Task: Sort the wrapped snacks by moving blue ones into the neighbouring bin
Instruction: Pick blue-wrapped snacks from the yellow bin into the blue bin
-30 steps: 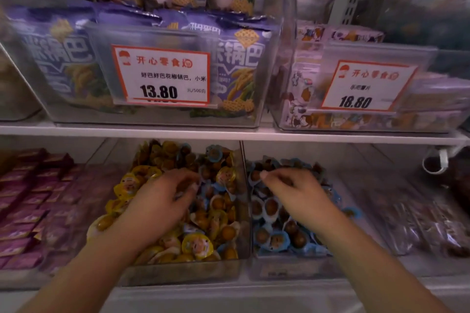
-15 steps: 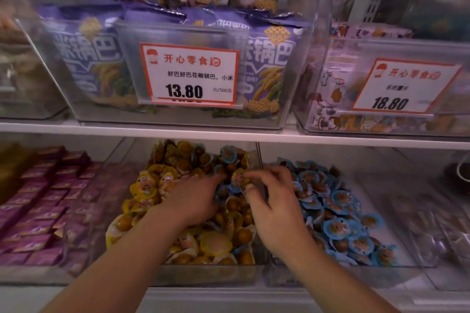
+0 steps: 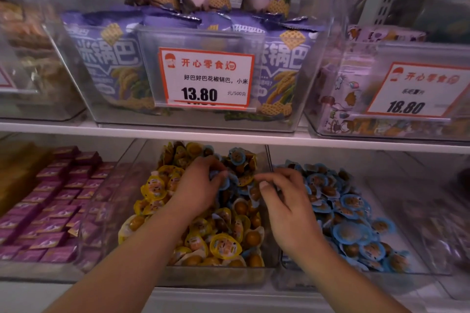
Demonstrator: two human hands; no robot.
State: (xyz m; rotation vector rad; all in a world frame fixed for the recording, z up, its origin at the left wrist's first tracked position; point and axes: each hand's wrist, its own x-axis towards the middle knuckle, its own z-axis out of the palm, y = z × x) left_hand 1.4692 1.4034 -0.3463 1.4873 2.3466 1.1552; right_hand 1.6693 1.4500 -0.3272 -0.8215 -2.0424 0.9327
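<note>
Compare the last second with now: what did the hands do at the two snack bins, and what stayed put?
The right hand left the blue bin and crossed to the yellow bin, fingers curled over the snacks near the divider. The left hand stayed in the yellow bin, reaching further back, and now grips blue snacks. The price tags and purple packets stayed as they were.

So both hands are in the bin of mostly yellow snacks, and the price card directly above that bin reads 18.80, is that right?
Not quite: the head view shows the price card above the yellow-snack bin reads 13.80; 18.80 is on the card to its right. Both the left hand and right hand are in that bin.
</note>
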